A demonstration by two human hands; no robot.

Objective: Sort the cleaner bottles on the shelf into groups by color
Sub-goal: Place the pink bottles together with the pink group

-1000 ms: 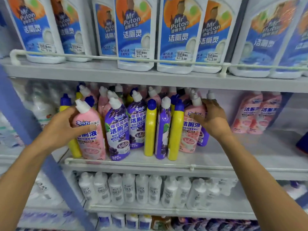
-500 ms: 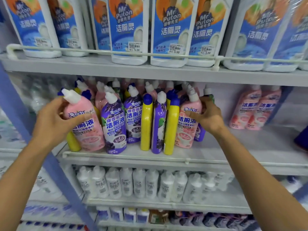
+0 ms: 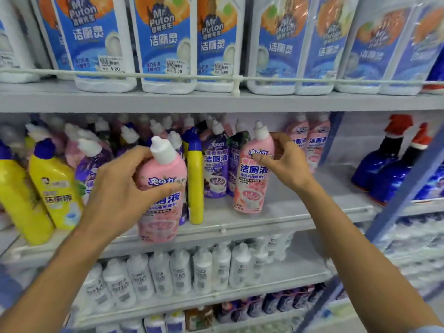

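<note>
My left hand [image 3: 120, 188] grips a pink cleaner bottle [image 3: 163, 203] with a white cap, lifted in front of the middle shelf's rail. My right hand [image 3: 283, 162] holds a second pink bottle [image 3: 252, 179] by its shoulder; it stands on the shelf [image 3: 300, 212]. Between them stand a slim yellow bottle [image 3: 195, 186] and purple bottles [image 3: 215, 169]. Two more pink bottles [image 3: 310, 140] stand behind my right hand. Yellow bottles [image 3: 55, 188] with blue caps are at the left.
White bottles with blue labels [image 3: 165, 44] fill the top shelf behind a rail. Dark blue spray bottles [image 3: 384, 164] with red triggers stand at the right. Small white bottles [image 3: 201, 267] line the lower shelf. A blue upright [image 3: 398, 195] crosses at the right.
My left hand has lifted the pink bottle off the left end and carried it right, out in front of the rail. The view has shifted right. My right hand still holds the other pink bottle.
</note>
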